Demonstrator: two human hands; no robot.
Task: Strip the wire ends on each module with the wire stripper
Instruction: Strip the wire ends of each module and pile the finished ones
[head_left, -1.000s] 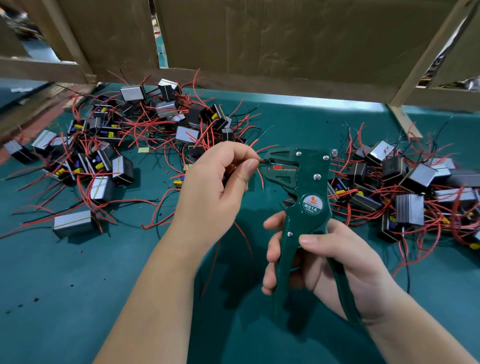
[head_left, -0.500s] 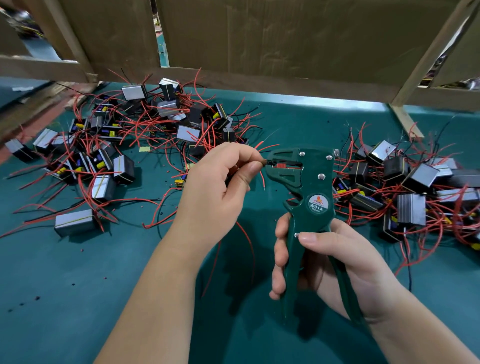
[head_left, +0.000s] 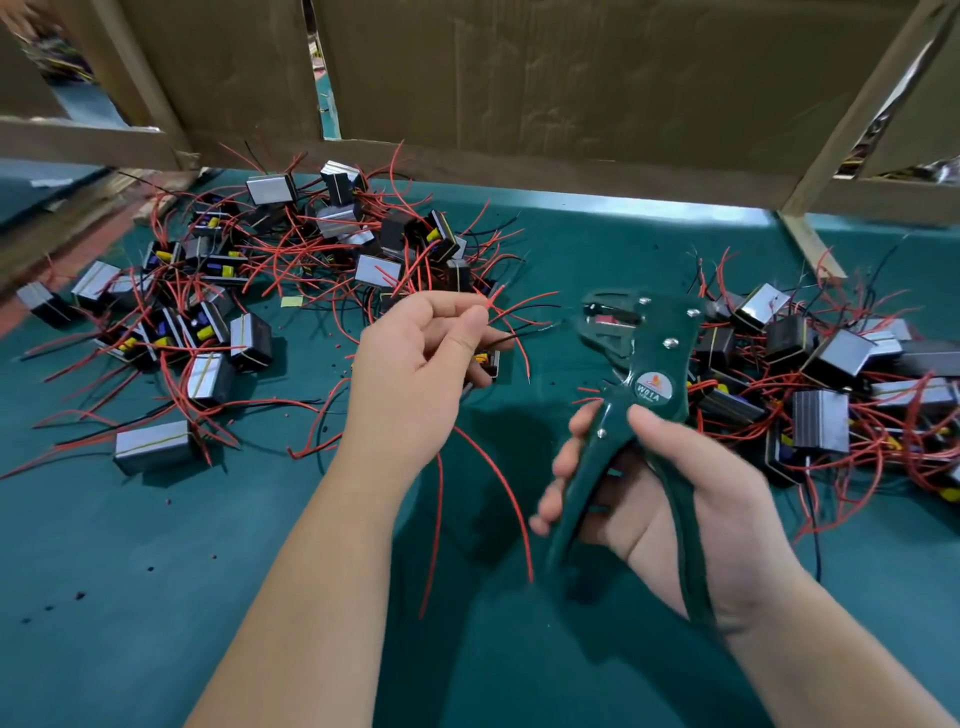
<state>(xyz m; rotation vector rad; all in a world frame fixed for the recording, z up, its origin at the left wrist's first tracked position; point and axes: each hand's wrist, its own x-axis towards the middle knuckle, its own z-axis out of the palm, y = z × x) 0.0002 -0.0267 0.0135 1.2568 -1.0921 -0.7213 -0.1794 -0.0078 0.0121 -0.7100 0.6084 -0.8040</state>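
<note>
My left hand holds a small module, mostly hidden under the fingers, and pinches one of its red wires between thumb and forefinger. Other red and black wires stick out to the right and hang below the hand. My right hand grips the handles of a dark green wire stripper, held upright with its jaws pointing left. A gap separates the jaws from the wire ends.
A pile of modules with red wires lies at the back left of the green table. Another pile lies at the right. Cardboard walls and wooden frames close the back. Small insulation bits dot the mat.
The wire end was in the stripper's jaws; now my left hand has pulled left, away from the jaws, and pinches a red wire. The stripper handles have spread a little.
</note>
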